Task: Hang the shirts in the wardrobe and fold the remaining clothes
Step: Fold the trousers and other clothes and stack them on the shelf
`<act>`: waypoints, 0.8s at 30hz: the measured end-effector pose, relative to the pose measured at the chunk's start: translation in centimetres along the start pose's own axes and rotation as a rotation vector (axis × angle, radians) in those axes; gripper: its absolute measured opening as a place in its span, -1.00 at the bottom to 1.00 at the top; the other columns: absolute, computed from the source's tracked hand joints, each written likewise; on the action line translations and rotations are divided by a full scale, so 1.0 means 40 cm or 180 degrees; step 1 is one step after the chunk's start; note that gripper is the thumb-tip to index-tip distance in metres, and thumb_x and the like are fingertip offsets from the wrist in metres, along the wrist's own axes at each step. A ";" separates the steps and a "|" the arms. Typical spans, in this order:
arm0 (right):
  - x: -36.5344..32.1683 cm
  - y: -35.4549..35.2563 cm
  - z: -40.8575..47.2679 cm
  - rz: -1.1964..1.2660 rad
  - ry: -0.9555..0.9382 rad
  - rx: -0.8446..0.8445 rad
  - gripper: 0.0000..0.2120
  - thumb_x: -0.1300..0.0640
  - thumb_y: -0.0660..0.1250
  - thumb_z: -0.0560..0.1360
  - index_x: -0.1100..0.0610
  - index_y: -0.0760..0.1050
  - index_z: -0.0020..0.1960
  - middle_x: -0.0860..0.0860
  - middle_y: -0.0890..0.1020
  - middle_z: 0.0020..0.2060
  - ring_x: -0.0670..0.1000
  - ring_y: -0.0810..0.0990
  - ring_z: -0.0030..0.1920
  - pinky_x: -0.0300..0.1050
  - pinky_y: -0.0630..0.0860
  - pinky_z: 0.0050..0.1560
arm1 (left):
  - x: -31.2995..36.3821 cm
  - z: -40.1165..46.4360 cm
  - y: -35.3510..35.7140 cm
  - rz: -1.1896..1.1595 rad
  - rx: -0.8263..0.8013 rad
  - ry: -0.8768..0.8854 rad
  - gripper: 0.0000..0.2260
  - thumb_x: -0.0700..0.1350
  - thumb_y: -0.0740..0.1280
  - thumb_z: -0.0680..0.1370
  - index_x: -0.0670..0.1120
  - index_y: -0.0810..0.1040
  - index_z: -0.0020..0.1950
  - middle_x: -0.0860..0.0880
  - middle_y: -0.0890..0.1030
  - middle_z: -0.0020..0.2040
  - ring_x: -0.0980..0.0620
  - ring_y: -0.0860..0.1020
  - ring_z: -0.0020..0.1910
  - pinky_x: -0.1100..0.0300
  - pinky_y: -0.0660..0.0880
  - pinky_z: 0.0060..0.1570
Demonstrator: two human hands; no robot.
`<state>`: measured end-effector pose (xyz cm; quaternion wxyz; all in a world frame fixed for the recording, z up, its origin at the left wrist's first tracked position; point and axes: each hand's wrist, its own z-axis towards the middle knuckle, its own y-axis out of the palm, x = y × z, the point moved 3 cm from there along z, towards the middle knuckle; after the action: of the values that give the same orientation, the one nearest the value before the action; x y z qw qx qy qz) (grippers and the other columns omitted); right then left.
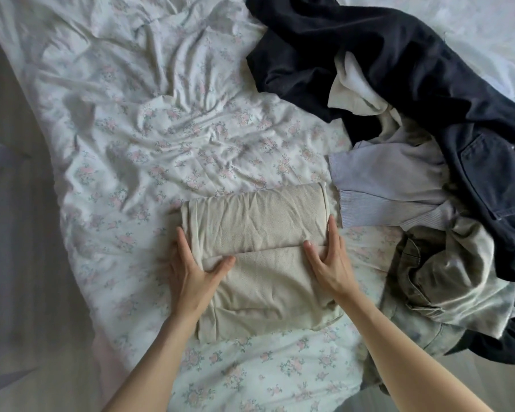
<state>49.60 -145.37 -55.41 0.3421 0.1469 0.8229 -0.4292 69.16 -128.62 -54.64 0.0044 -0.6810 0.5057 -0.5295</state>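
Note:
A beige garment lies folded into a thick rectangle on the bed, its far half doubled over the near half. My left hand grips its left edge, thumb on top along the fold line and fingers under the side. My right hand grips the right edge the same way, thumb on top. To the right lies a heap of unfolded clothes: a pale blue striped shirt, dark navy trousers, a white piece and a grey-olive garment.
The floral bedsheet is rumpled across the middle and far left of the bed. The bed's edge runs down the left, with pale floor beyond it. More floor shows at the bottom right.

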 end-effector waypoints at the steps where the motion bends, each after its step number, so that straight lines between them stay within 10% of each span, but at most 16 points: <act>1: 0.002 0.000 0.003 -0.0018 0.0028 -0.0043 -0.12 -0.36 0.12 0.36 -0.06 -0.16 0.52 0.02 0.13 0.49 0.01 0.16 0.45 -0.17 0.11 0.30 | 0.000 0.008 -0.001 -0.0117 -0.0034 -0.0029 0.04 0.25 0.41 0.30 0.09 -0.24 0.52 0.04 -0.07 0.54 0.18 -0.04 0.47 0.23 -0.03 0.35; 6: -0.007 0.008 0.010 -0.0221 0.0305 -0.0168 -0.10 -0.29 0.23 0.41 -0.08 -0.27 0.51 0.14 0.17 0.45 0.18 0.32 0.35 0.05 0.31 0.29 | 0.025 0.033 0.010 -0.0472 -0.0104 0.0056 -0.03 -0.05 0.47 0.42 0.11 -0.23 0.52 0.10 -0.05 0.54 0.27 -0.02 0.42 0.27 0.04 0.34; 10: -0.054 0.019 -0.032 -0.0485 -0.0145 0.0378 -0.26 -0.07 0.19 0.55 0.05 -0.20 0.53 0.22 0.28 0.31 0.20 0.39 0.21 0.01 0.34 0.20 | 0.074 -0.004 0.021 0.0525 0.0686 0.0408 -0.20 -0.16 0.46 0.42 -0.06 0.07 0.53 -0.18 0.32 0.32 -0.12 0.39 0.22 0.05 0.45 -0.02; 15: -0.156 0.010 -0.092 -0.0826 -0.0918 0.0587 -0.35 0.10 0.18 0.58 -0.03 -0.16 0.49 0.14 0.31 0.10 0.04 0.33 -0.18 -0.10 0.38 -0.32 | 0.136 -0.087 0.043 0.1069 0.0850 0.0847 -0.39 -0.37 0.41 0.40 -0.23 0.31 0.42 -0.29 0.40 0.13 -0.29 0.54 -0.11 0.00 0.52 -0.26; 24: -0.375 0.001 -0.171 -0.0402 -0.1756 0.0500 -0.35 0.15 0.20 0.57 -0.08 -0.13 0.48 0.12 0.26 0.20 0.06 0.38 0.06 -0.22 0.39 -0.04 | 0.185 -0.152 -0.211 0.0689 0.1521 0.1143 -0.40 -0.34 0.45 0.40 -0.18 0.34 0.41 -0.24 0.39 0.12 -0.27 0.54 -0.04 -0.02 0.53 -0.16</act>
<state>57.49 -139.05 -42.39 0.5130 -0.0009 0.6706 -0.5358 69.97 -126.42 -42.09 0.1312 -0.4986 0.4293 -0.7415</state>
